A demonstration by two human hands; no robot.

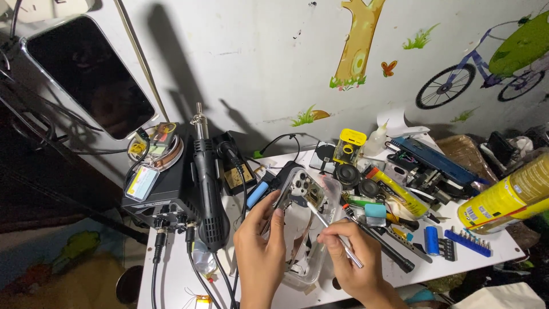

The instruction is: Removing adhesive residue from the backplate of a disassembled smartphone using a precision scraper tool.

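My left hand (260,252) holds an opened phone housing (298,191) tilted up on its edge, its camera cut-outs showing near the top. My right hand (350,257) grips a thin metal tool (334,233) like a pen, its tip touching the inside of the housing just below the camera area. Under both hands lies a clear plastic tray (309,269) on the white table (171,274).
A black hot-air station (166,191) with its handle (207,194) stands at left. A phone (86,74) hangs on the wall above. Right of my hands lie screwdrivers, tweezers, a blue bit holder (468,240), batteries, small bottles and a yellow spray can (509,197).
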